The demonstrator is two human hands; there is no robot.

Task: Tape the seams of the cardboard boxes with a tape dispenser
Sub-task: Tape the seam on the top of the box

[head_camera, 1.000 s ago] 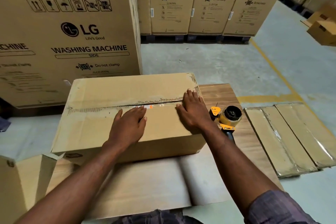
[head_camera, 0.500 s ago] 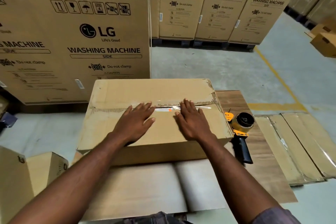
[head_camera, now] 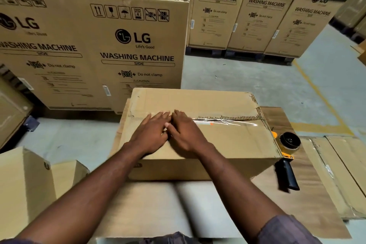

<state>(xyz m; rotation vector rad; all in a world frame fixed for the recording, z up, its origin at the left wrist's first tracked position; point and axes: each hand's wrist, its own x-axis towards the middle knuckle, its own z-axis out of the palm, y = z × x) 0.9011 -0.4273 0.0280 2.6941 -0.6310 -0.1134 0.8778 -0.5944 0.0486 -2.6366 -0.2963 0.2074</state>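
Note:
A plain cardboard box (head_camera: 227, 144) lies on a low wooden board in front of me. Clear tape (head_camera: 225, 123) shines along the right half of its top seam. My left hand (head_camera: 152, 134) and my right hand (head_camera: 186, 134) lie flat side by side on the seam left of the middle, fingers straight, pressing down. The yellow and black tape dispenser (head_camera: 288, 148) lies on the board at the box's right end, held by nobody.
Large LG washing machine cartons (head_camera: 118, 45) stand close behind the box and further back. Flattened cardboard sheets (head_camera: 340, 168) lie on the floor to the right. A small open box (head_camera: 29, 184) stands at the near left. A yellow line (head_camera: 316, 95) crosses the floor.
My right hand has slid left along the taped seam from the box's right end and now meets the left hand. The view has shifted, so the box sits further right.

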